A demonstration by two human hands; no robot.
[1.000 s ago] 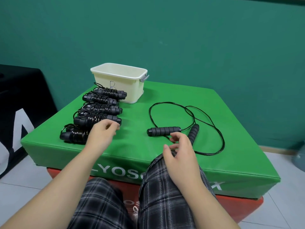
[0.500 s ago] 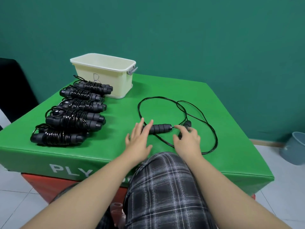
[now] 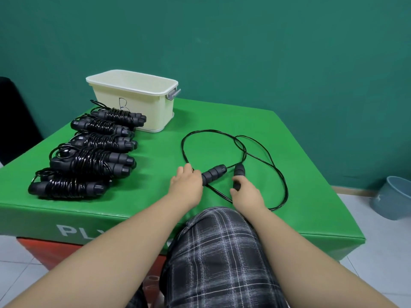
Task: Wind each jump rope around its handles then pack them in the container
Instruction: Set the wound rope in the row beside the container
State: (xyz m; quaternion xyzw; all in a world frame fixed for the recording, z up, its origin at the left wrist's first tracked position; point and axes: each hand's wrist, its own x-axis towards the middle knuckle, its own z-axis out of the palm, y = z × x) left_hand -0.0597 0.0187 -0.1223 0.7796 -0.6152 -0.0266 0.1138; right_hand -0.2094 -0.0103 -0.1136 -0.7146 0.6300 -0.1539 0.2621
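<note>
Loose jump rope (image 3: 244, 152) lies unwound on the green mat (image 3: 300, 174), right of the cream container (image 3: 133, 98), cord looping away from the person. Since half a second ago both hands have closed onto its handles: the left hand was flat with fingers spread at the near handle, the right only touching the other one's tip. Now the left hand (image 3: 185, 185) grips the left handle (image 3: 213, 174) at its near end, fingers curled round it, ribbed part sticking out toward the cord. Right hand (image 3: 244, 192) holds the right handle (image 3: 239, 174) low down, thumb and fingers wrapped round it, top of the handle poking out above. Both forearms reach forward over the plaid-trousered knee (image 3: 218, 252), wrists low on the mat. Five wound ropes (image 3: 89, 156) sit in a row left of the loose rope, running from the container's front toward the mat's near edge. Grey bin (image 3: 393, 196) on the floor far right of the container.
</note>
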